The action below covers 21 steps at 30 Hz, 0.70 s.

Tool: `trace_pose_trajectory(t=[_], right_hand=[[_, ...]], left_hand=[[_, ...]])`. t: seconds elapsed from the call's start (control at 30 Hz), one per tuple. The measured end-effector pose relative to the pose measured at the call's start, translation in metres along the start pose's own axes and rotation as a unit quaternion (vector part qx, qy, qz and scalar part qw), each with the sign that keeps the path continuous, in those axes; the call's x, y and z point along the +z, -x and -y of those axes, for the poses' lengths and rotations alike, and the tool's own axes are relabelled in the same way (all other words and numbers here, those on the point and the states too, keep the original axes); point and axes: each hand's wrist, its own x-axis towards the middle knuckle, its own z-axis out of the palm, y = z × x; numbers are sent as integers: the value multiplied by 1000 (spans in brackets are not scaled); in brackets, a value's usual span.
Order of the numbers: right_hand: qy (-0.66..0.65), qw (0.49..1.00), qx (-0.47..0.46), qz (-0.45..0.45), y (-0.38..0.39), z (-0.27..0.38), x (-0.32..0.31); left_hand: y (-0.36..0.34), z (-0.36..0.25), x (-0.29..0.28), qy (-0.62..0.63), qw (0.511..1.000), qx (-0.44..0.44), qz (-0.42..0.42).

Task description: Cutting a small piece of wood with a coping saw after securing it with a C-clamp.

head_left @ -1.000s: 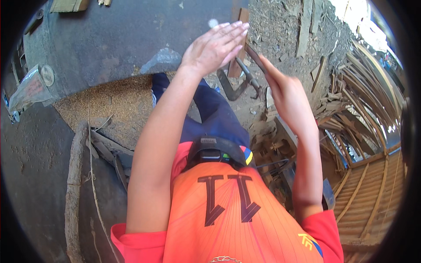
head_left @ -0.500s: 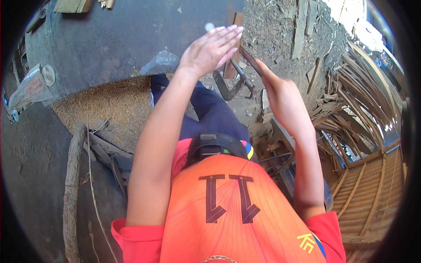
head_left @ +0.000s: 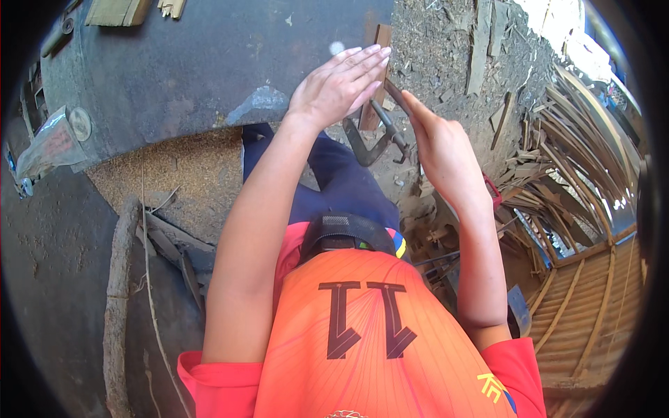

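Note:
My left hand (head_left: 338, 87) lies flat with its fingers stretched out across a reddish-brown wood strip (head_left: 382, 35) at the right edge of the dark table. Beside the strip, my right hand (head_left: 446, 153) is closed on a long, narrow dark brown tool (head_left: 396, 94). Its far end meets the strip close to my left fingertips; my fingers hide much of it, so its kind is unclear. A metal C-clamp (head_left: 365, 150) with a screw bar sits at the table edge just below my left hand. Past my right wrist shows a red curved piece (head_left: 493, 192); whether it belongs to the tool, I cannot tell.
The dark table (head_left: 209, 63) spreads left, with a wood block (head_left: 117, 10) at its far edge and a plastic bag (head_left: 52, 143) at its left. Sawdust (head_left: 174, 164) covers ground below. A rough branch (head_left: 120, 299) stands at left; piled wood strips (head_left: 585, 146) lie right.
My right hand has shifted slightly forward and left with the tool, toward the strip. The red piece beside my right wrist has come into view. My left hand stays on the strip.

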Motion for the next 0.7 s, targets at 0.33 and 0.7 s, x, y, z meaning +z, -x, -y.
trace_pose_trajectory(t=[0.33,0.7], right_hand=[[-79,995,62,-15,22,-9,-18],[-581,806,-7,-113,30,-201,-11]], left_hand=[[-4,-3,1,-1,1000,21,-6],[-7,-6,5,-16,999,33,-3]])
